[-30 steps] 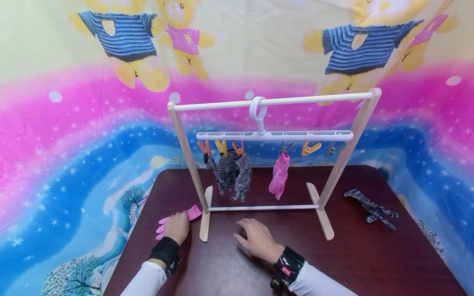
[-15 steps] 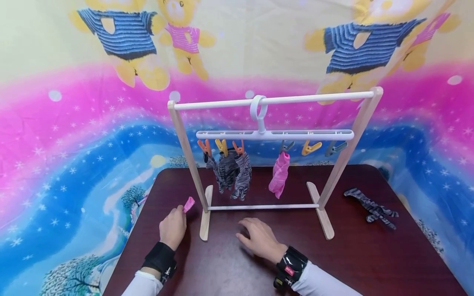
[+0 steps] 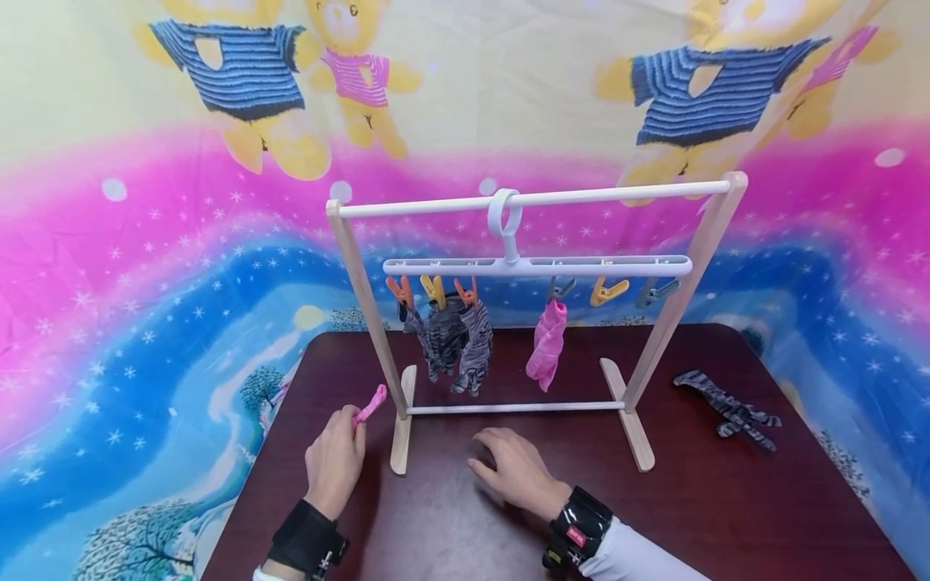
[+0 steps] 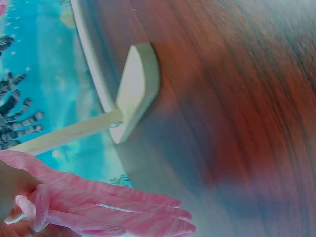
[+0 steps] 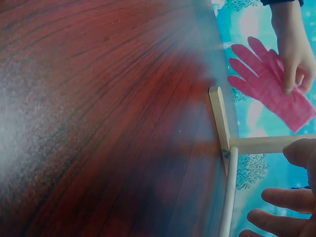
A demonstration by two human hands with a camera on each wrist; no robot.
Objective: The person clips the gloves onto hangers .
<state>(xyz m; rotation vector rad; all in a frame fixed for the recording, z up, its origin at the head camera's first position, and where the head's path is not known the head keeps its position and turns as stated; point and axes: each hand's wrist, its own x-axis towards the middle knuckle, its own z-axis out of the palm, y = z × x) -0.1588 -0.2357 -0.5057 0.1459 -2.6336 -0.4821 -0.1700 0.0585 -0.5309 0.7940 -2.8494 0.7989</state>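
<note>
My left hand (image 3: 334,460) pinches a pink knit glove (image 5: 269,86) near its cuff, beside the left foot of the small wooden rack (image 3: 705,266). Seen from the left wrist, the glove's fingers (image 4: 143,210) stretch out past my thumb. In the head view only its narrow cuff end shows above my hand. My right hand (image 3: 519,472) hovers low over the table in front of the rack, fingers loosely bent and holding nothing. Behind both hands, a grey-black striped glove (image 3: 475,347) and a second pink glove (image 3: 548,347) hang from clips on a white hanger (image 3: 610,265).
Another striped glove (image 3: 726,407) lies on the dark red table (image 3: 726,516) at right. Toward the hanger's right end, a yellow clip (image 3: 609,292) and a grey-blue clip (image 3: 657,294) hold nothing. A crossbar (image 3: 516,408) joins the rack's feet. A printed cloth surrounds the table.
My left hand has picked the pink glove up off the table and drawn it slightly back toward me. My right hand has shifted only slightly to the right.
</note>
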